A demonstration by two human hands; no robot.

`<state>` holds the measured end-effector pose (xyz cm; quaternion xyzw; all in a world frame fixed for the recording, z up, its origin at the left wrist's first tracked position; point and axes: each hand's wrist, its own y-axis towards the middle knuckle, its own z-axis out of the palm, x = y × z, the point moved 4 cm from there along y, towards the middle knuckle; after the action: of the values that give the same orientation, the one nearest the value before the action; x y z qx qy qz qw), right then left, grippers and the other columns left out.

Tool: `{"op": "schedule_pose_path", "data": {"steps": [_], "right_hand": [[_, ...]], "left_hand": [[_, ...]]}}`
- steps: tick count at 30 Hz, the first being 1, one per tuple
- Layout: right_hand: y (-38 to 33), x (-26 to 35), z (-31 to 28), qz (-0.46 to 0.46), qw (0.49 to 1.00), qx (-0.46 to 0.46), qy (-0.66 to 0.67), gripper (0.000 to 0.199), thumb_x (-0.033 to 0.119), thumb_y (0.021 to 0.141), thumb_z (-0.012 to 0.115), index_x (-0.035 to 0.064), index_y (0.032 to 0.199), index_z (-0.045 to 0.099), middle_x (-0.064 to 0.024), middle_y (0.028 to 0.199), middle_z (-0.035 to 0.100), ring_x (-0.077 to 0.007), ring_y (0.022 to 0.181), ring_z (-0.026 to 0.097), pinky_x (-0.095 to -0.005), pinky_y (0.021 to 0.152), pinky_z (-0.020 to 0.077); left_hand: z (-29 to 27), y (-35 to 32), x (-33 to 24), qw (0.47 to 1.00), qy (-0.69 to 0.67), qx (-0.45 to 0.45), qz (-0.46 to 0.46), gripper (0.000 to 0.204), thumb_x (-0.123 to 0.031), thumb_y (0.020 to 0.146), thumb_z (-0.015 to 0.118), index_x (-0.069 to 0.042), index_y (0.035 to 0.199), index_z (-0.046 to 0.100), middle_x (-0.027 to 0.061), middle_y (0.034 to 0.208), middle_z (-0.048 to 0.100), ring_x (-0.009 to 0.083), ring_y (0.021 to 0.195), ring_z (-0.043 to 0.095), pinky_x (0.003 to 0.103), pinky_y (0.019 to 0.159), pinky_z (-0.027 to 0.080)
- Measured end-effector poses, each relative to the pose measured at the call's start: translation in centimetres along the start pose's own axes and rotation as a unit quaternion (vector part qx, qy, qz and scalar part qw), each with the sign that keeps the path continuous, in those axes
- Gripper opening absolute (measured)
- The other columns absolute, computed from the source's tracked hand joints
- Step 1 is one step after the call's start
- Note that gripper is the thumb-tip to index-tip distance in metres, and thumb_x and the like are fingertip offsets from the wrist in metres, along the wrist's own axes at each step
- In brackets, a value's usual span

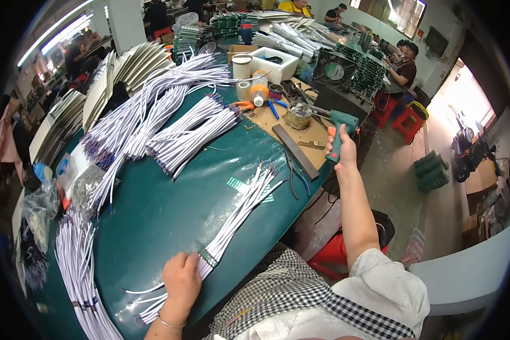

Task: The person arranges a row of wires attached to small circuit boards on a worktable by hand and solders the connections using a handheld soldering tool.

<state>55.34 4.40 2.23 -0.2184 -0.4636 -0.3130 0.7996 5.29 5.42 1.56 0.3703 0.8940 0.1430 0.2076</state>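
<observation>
My right hand (345,148) is wrapped round the handle of a green soldering gun (343,121). The gun's metal front points left, over a round tin (296,118) with a crusted rim. Low on the bench, my left hand (181,276) is closed at a small green circuit board strip (208,258), its fingertips partly hidden. White cables (235,218) run from that strip toward the far right, and more cable ends (153,309) stick out on the near side of the hand. Other small green board strips (238,184) lie under the far cable ends.
Bundles of white cables (195,133) fill the far left, and another bundle (76,266) hangs along the left edge. Pliers (292,175), a metal bar (296,152) and a white foam box (273,65) lie near the tin. Co-workers sit beyond.
</observation>
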Motion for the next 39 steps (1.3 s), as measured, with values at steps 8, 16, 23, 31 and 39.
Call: {"op": "schedule_pose_path", "data": {"steps": [8,16,23,31,39], "right_hand": [[-1.5,1.4,1.7,-0.138,0.974,-0.037,-0.176,0.045,0.043,0.092,0.061,0.0008,0.104,0.054,-0.0027,0.067,0.053,-0.0130,0.052,0.055,-0.0288,0.045,0.0460],[-3.3,0.9,3.8,-0.224,0.858,0.033,-0.461,0.037,0.033,0.087,0.069,-0.0015,0.098,0.061,-0.0061,0.064,0.061,-0.0111,0.053,0.059,-0.0274,0.047,0.0450],[-9.3,-0.6,6.3,-0.042,0.987,0.157,-0.004,0.051,0.045,0.095,0.053,0.0006,0.118,0.049,-0.0040,0.071,0.049,-0.0118,0.048,0.049,-0.0251,0.040,0.0422],[-11.6,-4.9,7.4,0.120,0.908,0.308,0.258,0.066,0.059,0.091,0.048,0.0006,0.122,0.046,-0.0040,0.070,0.044,-0.0120,0.048,0.044,-0.0249,0.040,0.0403],[-12.5,-8.4,8.6,0.180,0.868,0.315,0.339,0.064,0.059,0.090,0.050,0.0039,0.124,0.047,-0.0043,0.070,0.042,-0.0132,0.051,0.044,-0.0259,0.042,0.0398]], "left_hand": [[-0.3,-0.1,0.0,1.000,0.001,0.003,0.005,0.016,-0.001,0.073,0.065,-0.006,0.089,0.062,0.0091,0.078,0.057,0.0287,0.071,0.057,0.039,0.062,0.045],[-1.0,0.4,-0.7,0.997,0.007,-0.056,0.048,0.024,-0.001,0.069,0.067,-0.006,0.091,0.062,0.0085,0.092,0.059,0.0292,0.083,0.056,0.041,0.072,0.043],[-1.4,0.4,-0.8,0.992,0.001,-0.089,0.090,0.030,-0.001,0.065,0.063,-0.006,0.094,0.064,0.0085,0.093,0.060,0.0288,0.087,0.057,0.042,0.075,0.044],[-1.8,0.5,-1.1,0.985,-0.026,-0.100,0.139,0.033,-0.002,0.060,0.062,-0.005,0.093,0.064,0.0079,0.092,0.061,0.0262,0.084,0.058,0.040,0.074,0.044],[-1.2,0.0,-1.3,0.984,-0.041,-0.091,0.148,0.029,-0.004,0.063,0.063,-0.006,0.092,0.064,0.0069,0.093,0.062,0.0253,0.084,0.058,0.040,0.074,0.045]]}}
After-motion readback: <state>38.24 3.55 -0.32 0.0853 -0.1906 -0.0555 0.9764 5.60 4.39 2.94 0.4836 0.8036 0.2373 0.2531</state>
